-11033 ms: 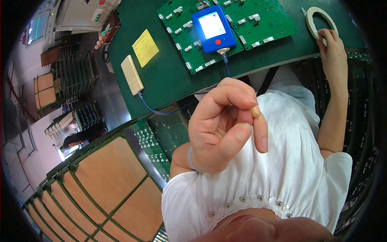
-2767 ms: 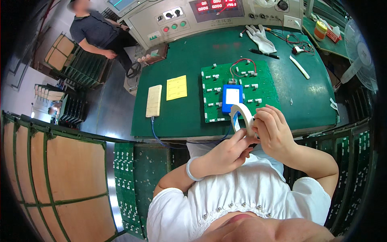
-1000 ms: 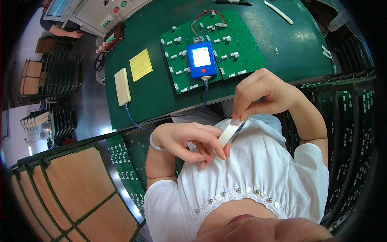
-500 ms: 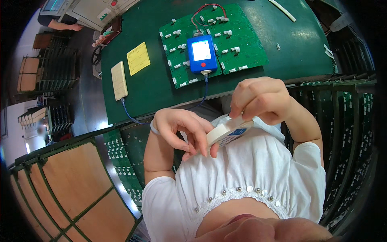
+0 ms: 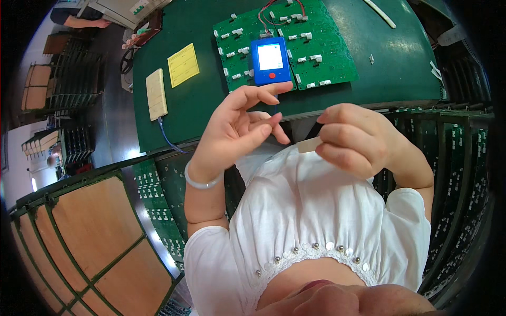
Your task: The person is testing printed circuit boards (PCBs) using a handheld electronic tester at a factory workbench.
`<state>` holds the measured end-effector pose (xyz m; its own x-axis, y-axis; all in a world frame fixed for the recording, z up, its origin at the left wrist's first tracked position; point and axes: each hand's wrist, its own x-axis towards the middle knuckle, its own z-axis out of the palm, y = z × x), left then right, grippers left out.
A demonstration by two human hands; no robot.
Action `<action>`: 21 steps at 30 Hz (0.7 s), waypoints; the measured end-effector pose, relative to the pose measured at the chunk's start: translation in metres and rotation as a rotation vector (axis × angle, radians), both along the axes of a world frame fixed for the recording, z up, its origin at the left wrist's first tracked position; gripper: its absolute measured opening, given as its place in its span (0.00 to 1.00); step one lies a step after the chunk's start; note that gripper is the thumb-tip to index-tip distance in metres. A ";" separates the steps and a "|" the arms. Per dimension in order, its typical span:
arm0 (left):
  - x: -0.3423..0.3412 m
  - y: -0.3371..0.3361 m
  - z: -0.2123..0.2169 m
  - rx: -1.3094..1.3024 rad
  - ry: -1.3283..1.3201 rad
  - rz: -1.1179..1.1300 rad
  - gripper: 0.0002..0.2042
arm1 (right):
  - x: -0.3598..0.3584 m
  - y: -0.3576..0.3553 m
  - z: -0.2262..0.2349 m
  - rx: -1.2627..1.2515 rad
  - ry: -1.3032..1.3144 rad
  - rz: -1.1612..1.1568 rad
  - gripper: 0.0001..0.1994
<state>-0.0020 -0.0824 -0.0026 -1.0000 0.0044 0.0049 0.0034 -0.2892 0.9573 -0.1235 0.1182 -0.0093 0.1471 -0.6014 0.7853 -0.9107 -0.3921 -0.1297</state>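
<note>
While my right hand (image 5: 361, 139) is pinched firmly on a beige piece of tape (image 5: 308, 145), its bare end juts out toward the left hand (image 5: 229, 129), well above my lap. My fingers cover the rest (loose strip or edge of a roll, I can't tell). Left hand: palm toward the right, index finger stretched out, the others loosely curled, thumb close to one of them but contact unclear; fingers otherwise apart, nothing seen in them. A pale bangle (image 5: 204, 184) circles that wrist.

Just beyond the left index fingertip, a blue handheld device (image 5: 271, 62) with a lit screen and red button lies on green circuit boards (image 5: 334, 42) fitted with white connectors. Red and dark wires (image 5: 262, 18) loop at its far end. Left of and beyond the left hand: a beige slab (image 5: 156, 95) with a blue cable (image 5: 168, 141) at its near end and, beside it, a yellow card (image 5: 183, 66). Far beyond the right hand, a white stick (image 5: 380, 13) rests on the green bench (image 5: 395, 63).
</note>
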 end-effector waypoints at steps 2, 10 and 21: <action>0.007 0.011 0.012 -0.026 -0.032 0.021 0.14 | -0.001 0.003 0.001 0.051 -0.012 -0.015 0.12; 0.011 0.043 0.037 -0.020 -0.011 0.234 0.10 | 0.010 0.020 0.007 0.448 -0.526 -0.119 0.09; 0.014 0.054 0.035 -0.024 0.063 0.189 0.10 | 0.013 0.024 0.007 0.432 -0.450 -0.126 0.11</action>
<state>0.0115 -0.0285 0.0329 -0.9808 -0.1824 0.0694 0.1154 -0.2550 0.9600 -0.1102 0.1423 -0.0020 -0.2331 -0.8689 0.4367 -0.7659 -0.1127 -0.6330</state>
